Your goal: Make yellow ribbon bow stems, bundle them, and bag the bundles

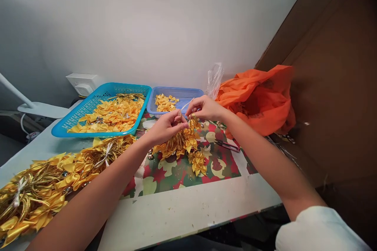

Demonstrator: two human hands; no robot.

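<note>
Both hands meet over a patterned mat (218,164) on the table. My left hand (168,126) has its thumb and fingers pinched at the top of a bundle of gold cords with yellow ribbon bows (176,143). My right hand (206,108), just right of it, pinches at the cord loops; a thin white tie (187,104) sticks up between the hands. The bows hang down onto the mat. What lies between the fingertips is too small to make out fully.
A blue basket (136,122) of yellow bows and a smaller periwinkle basket (191,94) stand behind. Tied bow bundles (63,172) lie at left. Small thread snips (228,146) and an orange bag (262,98) are at right, near clear plastic (215,80).
</note>
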